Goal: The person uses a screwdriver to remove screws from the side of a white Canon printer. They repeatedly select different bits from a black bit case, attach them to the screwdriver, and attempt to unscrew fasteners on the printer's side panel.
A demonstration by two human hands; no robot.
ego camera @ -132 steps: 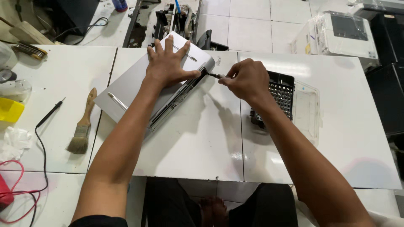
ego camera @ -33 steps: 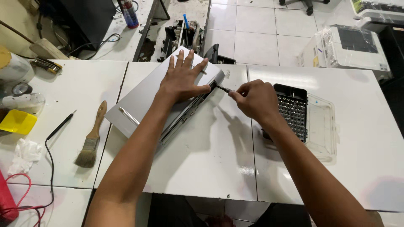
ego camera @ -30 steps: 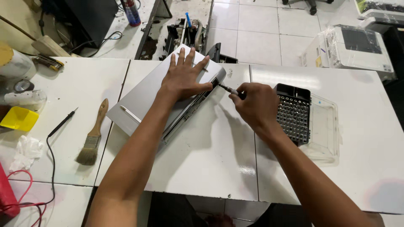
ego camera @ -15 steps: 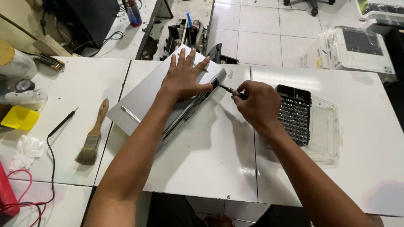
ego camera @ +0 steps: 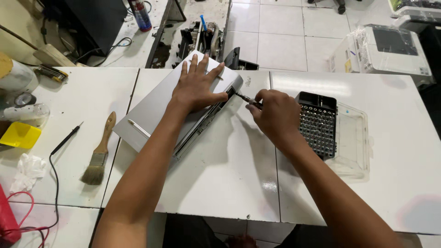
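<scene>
Firmly, the left hand (ego camera: 197, 89), fingers spread flat, pins the grey laptop (ego camera: 156, 110); right hand (ego camera: 274, 115) fingers clamp the screwdriver (ego camera: 243, 97), best kept square to the hinge edge beyond them.

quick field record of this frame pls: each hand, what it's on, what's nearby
left hand: flat, fingers spread, on closed silver laptop
right hand: grip closed on thin dark screwdriver, tip at laptop's edge
right of it: black bit tray in clear plastic case
left of laptop: wooden-handled paintbrush
surface: white table
</scene>
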